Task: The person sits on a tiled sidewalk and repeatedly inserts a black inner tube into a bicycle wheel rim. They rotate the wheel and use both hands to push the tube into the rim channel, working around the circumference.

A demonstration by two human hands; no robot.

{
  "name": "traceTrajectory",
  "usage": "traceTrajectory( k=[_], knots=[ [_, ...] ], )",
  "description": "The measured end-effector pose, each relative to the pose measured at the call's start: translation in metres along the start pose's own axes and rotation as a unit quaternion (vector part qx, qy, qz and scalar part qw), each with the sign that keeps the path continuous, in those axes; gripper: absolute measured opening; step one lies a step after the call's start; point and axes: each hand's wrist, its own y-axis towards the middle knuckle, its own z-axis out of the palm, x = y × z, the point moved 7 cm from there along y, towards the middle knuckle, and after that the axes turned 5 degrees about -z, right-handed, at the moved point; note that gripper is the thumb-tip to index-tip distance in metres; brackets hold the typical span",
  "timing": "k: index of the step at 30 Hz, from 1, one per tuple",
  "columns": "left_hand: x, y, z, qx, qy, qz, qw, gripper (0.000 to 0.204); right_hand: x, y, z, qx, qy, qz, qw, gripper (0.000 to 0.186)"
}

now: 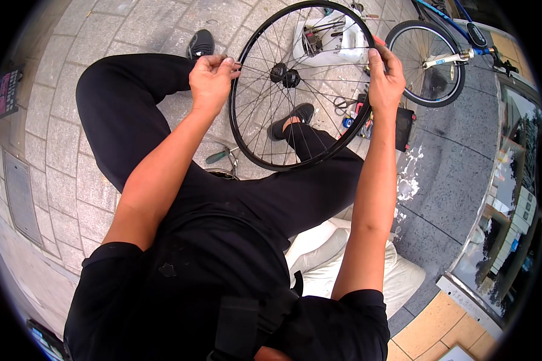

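A bicycle wheel (245, 136) with a black rim, thin spokes and no tyre stands tilted between my legs. Its black hub (285, 76) shows in the middle. My right hand (386, 81) is closed round the right side of the rim, thumb on the near face. At the left side of the rim, my left hand (212, 81) has its thumb and fingers drawn together in a pinch. Those fingertips meet the rim's edge, and whatever lies between them is too small to make out. The lower rim is against my left thigh.
Beyond the wheel sits a white bin (334, 55) with tools and parts. A tool case (405, 129) and scissors (343, 106) lie to the right. Near my crotch is a green-handled tool (217, 157). A blue bicycle (442, 60) stands far right, by a glass front (512, 204).
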Motion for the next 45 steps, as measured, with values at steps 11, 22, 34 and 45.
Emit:
traceTrajectory(
  k=[11,22,34,45],
  knots=[
    [0.004,0.005,-0.003,0.015,-0.015,-0.002,1.000,0.021,-0.006,0.000,0.002,-0.004,0.013,0.006,1.000,0.031],
    [0.040,0.011,0.008,0.010,0.022,-0.121,0.992,0.025,0.013,0.005,0.009,0.001,0.009,-0.027,1.000,0.033],
    [0.053,-0.003,0.032,0.101,0.130,-0.123,0.979,0.023,0.028,-0.008,0.003,-0.017,-0.013,-0.037,0.999,0.033],
    [-0.049,0.016,0.098,0.174,0.196,0.068,0.963,0.057,0.075,-0.006,0.038,-0.048,0.024,-0.088,0.995,0.038]
  ],
)
